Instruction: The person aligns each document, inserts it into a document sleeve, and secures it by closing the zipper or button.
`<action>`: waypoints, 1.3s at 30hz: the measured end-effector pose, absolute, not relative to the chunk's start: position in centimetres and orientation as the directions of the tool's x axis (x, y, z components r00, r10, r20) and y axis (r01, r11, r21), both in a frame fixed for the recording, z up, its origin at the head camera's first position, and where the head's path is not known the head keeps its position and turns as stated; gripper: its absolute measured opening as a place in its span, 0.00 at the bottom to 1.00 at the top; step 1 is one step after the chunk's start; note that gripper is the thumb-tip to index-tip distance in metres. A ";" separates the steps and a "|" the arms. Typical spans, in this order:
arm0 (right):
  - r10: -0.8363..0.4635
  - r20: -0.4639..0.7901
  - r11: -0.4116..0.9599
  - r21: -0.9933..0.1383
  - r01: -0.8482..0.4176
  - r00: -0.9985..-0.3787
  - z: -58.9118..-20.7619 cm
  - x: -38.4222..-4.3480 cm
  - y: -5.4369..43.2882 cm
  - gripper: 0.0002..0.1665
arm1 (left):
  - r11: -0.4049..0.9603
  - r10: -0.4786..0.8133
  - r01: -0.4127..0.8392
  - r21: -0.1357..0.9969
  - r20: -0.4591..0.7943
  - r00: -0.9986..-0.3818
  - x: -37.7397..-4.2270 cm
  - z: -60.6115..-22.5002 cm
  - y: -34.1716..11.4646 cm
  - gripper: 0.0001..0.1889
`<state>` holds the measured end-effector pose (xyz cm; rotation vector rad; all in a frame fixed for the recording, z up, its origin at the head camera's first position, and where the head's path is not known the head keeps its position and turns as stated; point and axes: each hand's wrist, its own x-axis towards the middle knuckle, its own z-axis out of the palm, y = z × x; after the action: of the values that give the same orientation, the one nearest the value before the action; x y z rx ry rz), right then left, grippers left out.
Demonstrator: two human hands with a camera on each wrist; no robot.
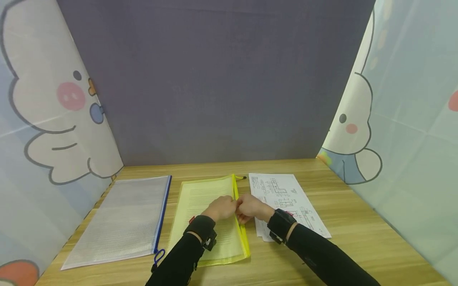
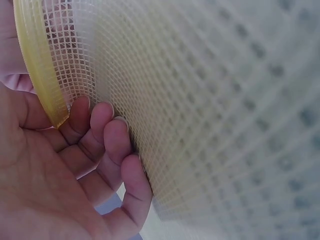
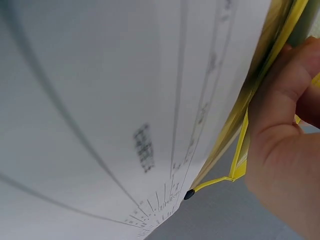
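A yellow mesh zip pouch (image 1: 214,256) lies on the table, with a printed sheet (image 1: 204,194) showing through its mesh. Its yellow zip edge (image 1: 245,242) runs along the right side, lifted where the hands meet. My left hand (image 1: 222,207) pinches this edge about midway, its fingers curled against the mesh (image 2: 80,55) in the left wrist view. Right beside it, my right hand (image 1: 252,206) grips the same zip edge with bent fingers; its fingertips are partly hidden. A yellow cord with a dark tip (image 3: 189,194) hangs off the pouch's far end.
Right of the pouch lie overlapping sheets with printed technical drawings (image 1: 275,186), partly under my right wrist. On the left is a white mesh pouch (image 1: 121,222) with a blue zip edge and blue loop (image 1: 159,256). A grey panel (image 1: 218,87) closes the table's back.
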<state>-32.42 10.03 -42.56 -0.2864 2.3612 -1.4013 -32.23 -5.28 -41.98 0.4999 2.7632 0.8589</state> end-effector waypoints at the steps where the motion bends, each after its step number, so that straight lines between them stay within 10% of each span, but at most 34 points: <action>1: -0.359 -0.219 0.485 -0.874 0.019 -0.907 -42.6 -32.4 10.0 0.08 | 0.773 0.378 0.260 0.578 -0.091 -0.921 -32.2 -42.0 -5.3 0.19; 25: -0.352 -0.268 0.560 -0.828 0.027 -0.897 -41.9 -32.4 10.5 0.04 | 0.814 0.394 0.310 0.492 -0.075 -0.916 -31.8 -41.6 -6.3 0.04; 39: -0.417 -0.219 0.539 -0.841 -0.047 -0.882 -41.7 -31.6 11.6 0.04 | 0.956 0.245 0.216 0.197 -0.140 -0.959 -32.2 -41.0 -7.4 0.27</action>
<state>-31.59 11.58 -41.74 -0.3795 2.3855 -1.2859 -32.15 -7.41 -41.03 0.3491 2.9450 0.2701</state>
